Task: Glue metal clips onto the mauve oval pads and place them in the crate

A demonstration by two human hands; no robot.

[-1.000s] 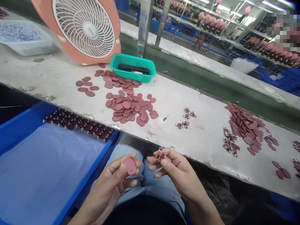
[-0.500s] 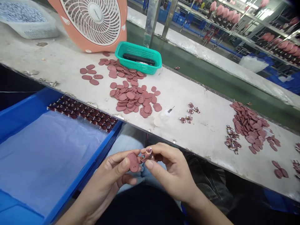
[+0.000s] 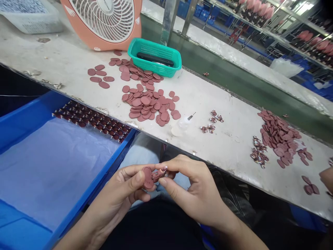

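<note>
Between thumb and fingers, my left hand (image 3: pixel 130 185) pinches a reddish-brown oval disc (image 3: pixel 147 177) by its edge. My right hand (image 3: pixel 186 187) is closed on a small painted figurine (image 3: pixel 159 173), reddish-brown with white bits. The figurine's left end touches the disc; whether the two are joined I cannot tell. Both hands are above my lap, in front of the table edge. On the table beyond them lie a heap of similar discs (image 3: pixel 145 102), a clear bottle with a needle tip (image 3: pixel 182 125) and several small figurines (image 3: pixel 212 119).
A blue tray (image 3: pixel 78 166) at left holds rows of dark finished-looking pieces. An orange fan (image 3: pixel 99 41), a green basket (image 3: pixel 156 52) and a white tub (image 3: pixel 36 22) stand at the back. More discs (image 3: pixel 278 135) and figurines (image 3: pixel 258 152) lie right, near another person's hand (image 3: pixel 327 178).
My right hand has turned the figurine so that it lies against the disc. Another person's hand has come in at the right edge. The view has shifted slightly.
</note>
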